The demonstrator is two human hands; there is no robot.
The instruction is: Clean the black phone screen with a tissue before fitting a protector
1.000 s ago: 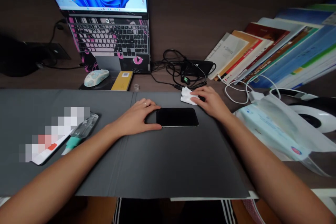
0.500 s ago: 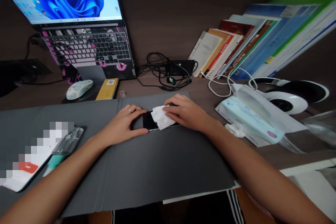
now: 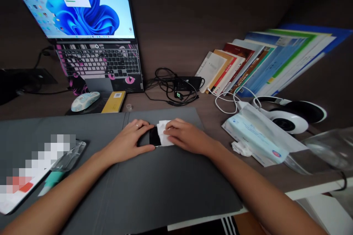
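A black phone [image 3: 154,137] lies flat on the grey desk mat [image 3: 154,187], its dark glass side facing up. My left hand [image 3: 131,140] grips the phone's left end, thumb on the near edge and fingers on the far edge. Pressed onto the glass is a white tissue [image 3: 163,134], held under the bent fingers of my right hand [image 3: 187,136]. The right part of the phone is hidden by the tissue and that hand.
Behind stand an open laptop [image 3: 102,66], a mouse [image 3: 85,101], a yellow box [image 3: 113,102] and tangled black cables [image 3: 165,84]. To the right are leaning books [image 3: 234,66], headphones [image 3: 289,119], a tissue pack [image 3: 253,136] and a crumpled tissue [image 3: 241,148].
My right hand has slid the tissue a little left along the phone. The left hand keeps its hold. The head view has tilted up slightly, so everything sits lower.
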